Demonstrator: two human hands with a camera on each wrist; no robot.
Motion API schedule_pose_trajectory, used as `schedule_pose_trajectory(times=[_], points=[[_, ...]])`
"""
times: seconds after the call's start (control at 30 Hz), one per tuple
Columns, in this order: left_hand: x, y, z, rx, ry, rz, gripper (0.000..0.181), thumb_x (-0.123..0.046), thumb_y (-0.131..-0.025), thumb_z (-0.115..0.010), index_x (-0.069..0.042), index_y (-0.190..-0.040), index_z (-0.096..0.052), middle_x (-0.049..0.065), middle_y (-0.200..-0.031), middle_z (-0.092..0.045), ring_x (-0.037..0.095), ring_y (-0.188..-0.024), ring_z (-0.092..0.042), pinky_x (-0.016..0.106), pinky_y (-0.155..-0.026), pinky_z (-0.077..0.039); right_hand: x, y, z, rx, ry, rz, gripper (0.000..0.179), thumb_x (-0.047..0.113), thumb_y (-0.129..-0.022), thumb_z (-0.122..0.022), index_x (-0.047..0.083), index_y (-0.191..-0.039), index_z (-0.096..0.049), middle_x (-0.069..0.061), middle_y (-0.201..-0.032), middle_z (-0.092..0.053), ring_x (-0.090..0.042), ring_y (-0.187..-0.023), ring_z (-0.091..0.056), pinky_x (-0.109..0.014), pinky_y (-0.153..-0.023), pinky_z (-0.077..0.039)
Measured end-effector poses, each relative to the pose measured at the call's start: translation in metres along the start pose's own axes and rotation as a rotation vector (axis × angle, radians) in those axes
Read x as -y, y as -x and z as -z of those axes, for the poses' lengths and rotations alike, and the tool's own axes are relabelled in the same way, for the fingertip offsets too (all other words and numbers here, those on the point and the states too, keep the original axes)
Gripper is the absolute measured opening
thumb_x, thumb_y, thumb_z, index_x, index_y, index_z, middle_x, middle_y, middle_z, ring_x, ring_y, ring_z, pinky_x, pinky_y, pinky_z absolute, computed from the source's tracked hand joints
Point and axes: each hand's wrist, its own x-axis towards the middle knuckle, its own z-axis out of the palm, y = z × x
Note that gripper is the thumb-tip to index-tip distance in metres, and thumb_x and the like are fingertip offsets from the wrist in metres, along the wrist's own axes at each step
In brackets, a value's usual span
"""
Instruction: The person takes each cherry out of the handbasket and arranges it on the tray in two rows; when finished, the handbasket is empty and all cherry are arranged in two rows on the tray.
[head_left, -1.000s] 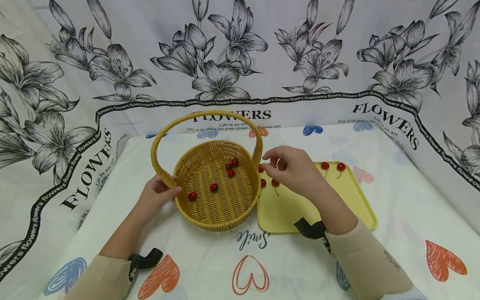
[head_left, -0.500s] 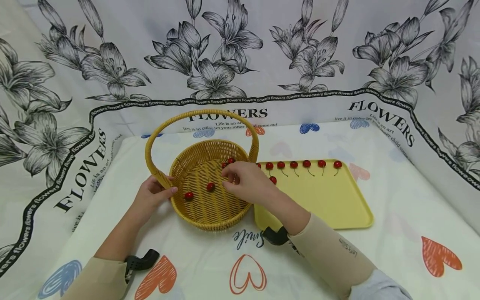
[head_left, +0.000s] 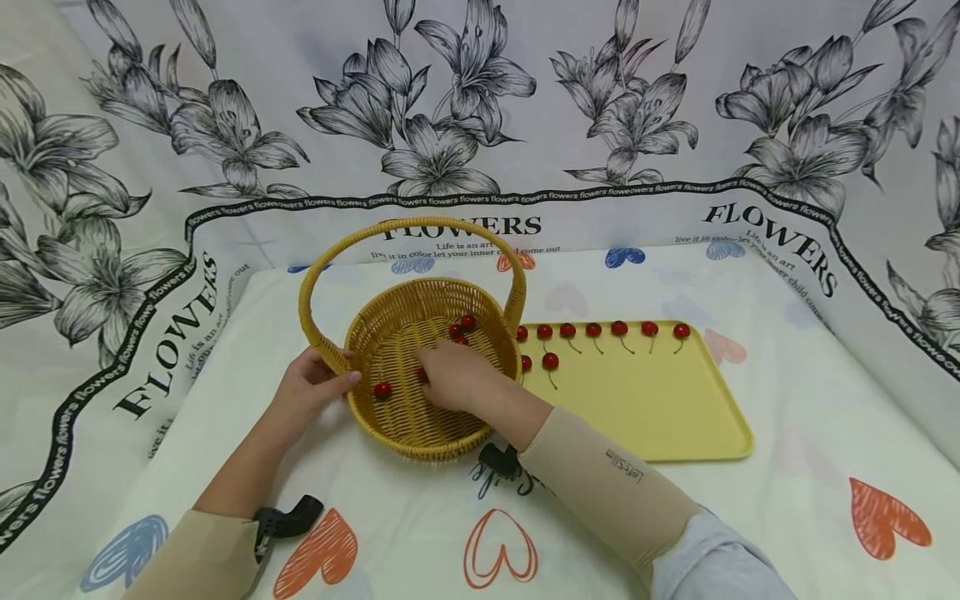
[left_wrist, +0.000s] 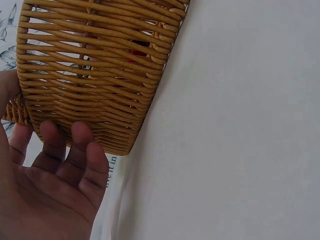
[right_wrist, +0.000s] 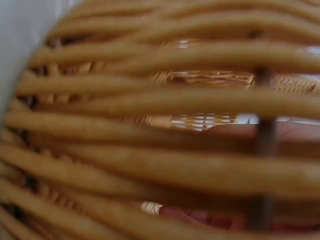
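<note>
A round woven basket (head_left: 435, 446) with a tall arched handle stands on the cloth. My left hand (head_left: 309, 385) holds it at the left, by the foot of the handle, the thumb at the rim. In the left wrist view, bent fingers (left_wrist: 82, 150) lie beside the outer weave. Inside the basket is my right hand (head_left: 463, 379), its fingertips down at a red cherry (head_left: 422, 375) that it partly covers; whether they pinch it is hidden. Another cherry (head_left: 382, 390) lies to the left, and a few more (head_left: 467, 322) sit at the back right.
To the basket's right lies a yellow tray (head_left: 645, 417). Several stemmed cherries (head_left: 593, 330) line its far edge, with a shorter row (head_left: 550, 362) below. Basket weave (right_wrist: 150, 130) fills most of the right wrist view. A flower-printed curtain (head_left: 465, 100) hangs behind.
My right hand has moved left from above the tray into the basket, then down to the middle cherry. The left hand keeps its place on the basket.
</note>
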Motion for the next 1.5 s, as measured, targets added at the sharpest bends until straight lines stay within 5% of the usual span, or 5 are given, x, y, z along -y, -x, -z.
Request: schedule_pose_trajectory(times=[0.23,0.47,0.77,1.17,1.5], points=[[-0.002,0.000,-0.003,0.004,0.026,-0.008,0.032,0.004,-0.094,-0.070,0.011,-0.122,-0.055,0.001,-0.097,-0.069,0.013,-0.079,-0.063,0.025,-0.068,-0.057,-0.005,-0.003,-0.003,0.011,-0.066,0.004,0.028,0.017,-0.101,-0.066,0.013,-0.129,-0.070,-0.003,-0.122,-0.070,-0.016,-0.106,-0.063,-0.032,-0.091,-0.053],[-0.001,0.001,-0.003,-0.008,0.033,-0.004,0.031,0.005,-0.094,-0.070,0.010,-0.121,-0.056,0.001,-0.097,-0.068,0.012,-0.080,-0.063,0.024,-0.068,-0.056,-0.006,-0.002,-0.005,0.027,-0.087,0.032,0.009,0.018,-0.096,-0.074,0.014,-0.104,-0.072,0.003,-0.093,-0.067,-0.014,-0.083,-0.060,-0.027,-0.073,-0.052],[-0.003,0.001,-0.002,-0.021,-0.002,0.025,0.034,0.003,-0.094,-0.071,0.012,-0.122,-0.054,0.000,-0.098,-0.068,0.012,-0.082,-0.064,0.023,-0.069,-0.056,-0.007,0.008,0.000,0.016,-0.092,0.100,0.012,0.025,-0.094,-0.075,0.015,-0.094,-0.068,0.006,-0.079,-0.061,-0.010,-0.070,-0.056,-0.022,-0.061,-0.048],[-0.005,-0.001,-0.001,-0.016,0.004,0.013,0.033,0.004,-0.094,-0.070,0.012,-0.122,-0.053,0.001,-0.098,-0.069,0.012,-0.082,-0.064,0.023,-0.069,-0.056,-0.039,0.049,0.031,-0.226,-0.579,0.201,0.004,0.022,-0.088,-0.069,0.019,-0.089,-0.069,0.005,-0.070,-0.059,-0.011,-0.068,-0.053,-0.028,-0.063,-0.043],[-0.003,0.000,-0.002,-0.011,-0.010,0.029,0.033,0.002,-0.095,-0.070,0.009,-0.123,-0.054,0.001,-0.099,-0.069,0.013,-0.084,-0.065,0.025,-0.069,-0.056,-0.097,0.071,0.037,-0.023,-0.955,0.256,0.027,0.012,-0.103,-0.051,0.009,-0.120,-0.073,-0.012,-0.090,-0.066,-0.027,-0.080,-0.064,-0.037,-0.073,-0.056]])
